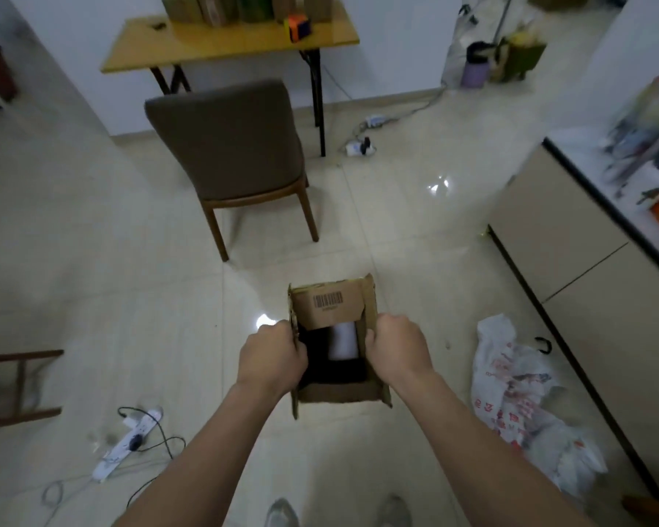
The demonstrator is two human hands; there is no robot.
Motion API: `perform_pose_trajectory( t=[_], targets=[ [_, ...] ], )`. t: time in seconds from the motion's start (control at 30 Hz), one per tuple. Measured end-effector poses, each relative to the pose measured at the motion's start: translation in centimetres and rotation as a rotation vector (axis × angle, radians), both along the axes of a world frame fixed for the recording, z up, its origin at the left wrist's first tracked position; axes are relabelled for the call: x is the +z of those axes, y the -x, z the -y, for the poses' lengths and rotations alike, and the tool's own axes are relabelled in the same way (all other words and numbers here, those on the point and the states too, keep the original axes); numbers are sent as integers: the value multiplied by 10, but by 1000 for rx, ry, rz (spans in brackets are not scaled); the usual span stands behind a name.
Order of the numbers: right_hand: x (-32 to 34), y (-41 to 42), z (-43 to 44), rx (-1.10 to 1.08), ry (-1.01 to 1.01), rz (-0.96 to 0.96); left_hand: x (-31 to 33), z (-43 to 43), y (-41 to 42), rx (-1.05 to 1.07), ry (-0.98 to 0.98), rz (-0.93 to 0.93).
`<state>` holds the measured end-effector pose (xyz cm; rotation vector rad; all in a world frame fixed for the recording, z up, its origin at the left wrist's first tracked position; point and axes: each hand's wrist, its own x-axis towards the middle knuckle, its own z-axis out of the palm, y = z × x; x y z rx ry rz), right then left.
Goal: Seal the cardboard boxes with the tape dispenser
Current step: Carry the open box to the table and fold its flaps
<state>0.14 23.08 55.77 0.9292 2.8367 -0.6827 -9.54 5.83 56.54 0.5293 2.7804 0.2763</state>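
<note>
Head camera, looking down: a cardboard box [339, 392] is held between two hands, out in front of the person and over the tiled floor [415, 241]. Its mouth faces up at the camera, and its long axis runs straight away from the person toward the chair [233, 146]. The far flap [330, 304], printed with a barcode, is folded in over the opening just beyond the fingertips. Between the two sets of fingers the inside is dark, with something white [343, 340] lying in it; what it is cannot be told.

Left hand [273, 355]: back of the hand up, fingers curled tight over the box's left edge, gripping it. Right hand [396, 348]: same pose mirrored, knuckles up, fingers wrapped over the right edge and clamped on. Both forearms reach forward from the bottom of the frame, bare and nearly straight, converging on the box.

Well left of the left fingers, a white power strip [130, 443] and its cables lie on the floor. Right of the right fingers sits a crumpled plastic bag [518, 393], with a beige cabinet [586, 279] beyond it. Far past the fingertips stands a yellow table [229, 43] carrying stacked boxes [244, 7] and a small orange-and-dark object [299, 27].
</note>
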Motion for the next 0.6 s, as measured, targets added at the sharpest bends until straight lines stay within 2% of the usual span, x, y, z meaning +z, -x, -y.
perform_pose_trajectory(
  t=[0.23,0.43,0.6],
  targets=[
    [123,-32,-3,92,-82,-64,120,5,-41,45,-70,-98],
    [180,-49,-23,157,-255,-92,167,-9,-62,102,-117,-215],
    [200,-59,-41,175,-286,-116,191,-20,-66,60,-98,-302]
  ],
)
